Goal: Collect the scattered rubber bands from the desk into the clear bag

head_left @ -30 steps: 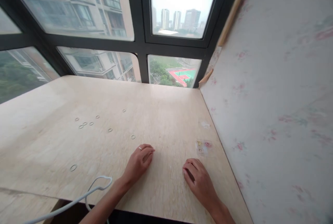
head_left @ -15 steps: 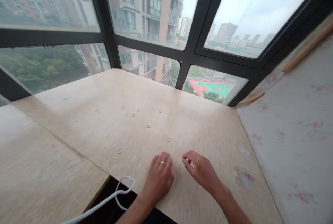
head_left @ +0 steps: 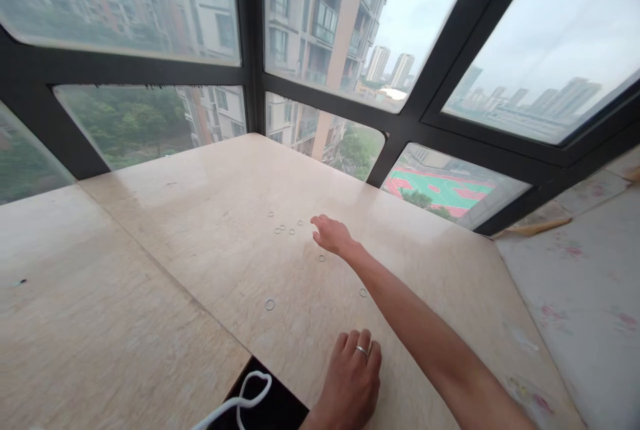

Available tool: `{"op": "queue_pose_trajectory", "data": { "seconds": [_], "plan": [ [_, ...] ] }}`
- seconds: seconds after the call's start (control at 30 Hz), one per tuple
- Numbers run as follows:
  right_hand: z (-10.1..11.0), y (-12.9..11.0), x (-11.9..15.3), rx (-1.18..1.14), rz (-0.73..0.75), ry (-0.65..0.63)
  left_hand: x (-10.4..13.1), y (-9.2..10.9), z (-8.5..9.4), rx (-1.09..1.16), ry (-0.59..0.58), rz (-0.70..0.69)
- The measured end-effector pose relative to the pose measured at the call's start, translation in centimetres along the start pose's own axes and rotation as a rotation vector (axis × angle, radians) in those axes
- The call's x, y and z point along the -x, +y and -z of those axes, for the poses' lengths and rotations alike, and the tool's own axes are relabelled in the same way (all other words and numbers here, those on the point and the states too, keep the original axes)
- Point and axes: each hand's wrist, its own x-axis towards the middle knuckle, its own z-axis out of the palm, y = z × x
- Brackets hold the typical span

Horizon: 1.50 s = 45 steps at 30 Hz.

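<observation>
Several small thin rings lie on the beige marble surface; a loose group of them [head_left: 283, 227] sits near the middle. My right hand [head_left: 331, 233] is stretched far forward just right of this group, thumb and forefinger apart, with nothing visible between them. Closer to me are single rings, one [head_left: 321, 258] below the right hand, another [head_left: 363, 293] beside the right forearm, and a larger-looking one [head_left: 270, 305] to the left. My left hand [head_left: 353, 370] rests palm down near the front edge, fingers bent and slightly apart, a silver band on one finger; its palm is hidden.
A white cable [head_left: 235, 403] loops over a dark gap at the front edge. Small clear plastic packets [head_left: 533, 397] lie at the right near the flowered wall [head_left: 585, 283]. A small dark item [head_left: 21, 282] is at the far left. Dark-framed windows [head_left: 253, 37] border the back.
My right hand has moved forward and left from beside the left hand towards the ring group. My left hand stays near the front edge. The view has turned, shifting the scene right.
</observation>
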Motion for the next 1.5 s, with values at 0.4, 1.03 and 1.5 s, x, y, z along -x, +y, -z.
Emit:
{"op": "queue_pose_trajectory", "data": {
  "seconds": [0.4,1.03,1.5],
  "plan": [
    [-1.9,-1.2,-6.5,0.156,0.144,-0.153,-0.2,-0.2,-1.0,-0.016,0.092,-0.04],
    [-3.1,2.6,-1.7,-0.189,0.072,-0.106,0.2,0.2,-0.2,-0.045,-0.016,-0.119],
    [-3.7,3.1,12.0,-1.094,-0.268,0.482,-0.3,0.3,0.6,-0.006,-0.123,-0.1]
  ]
}}
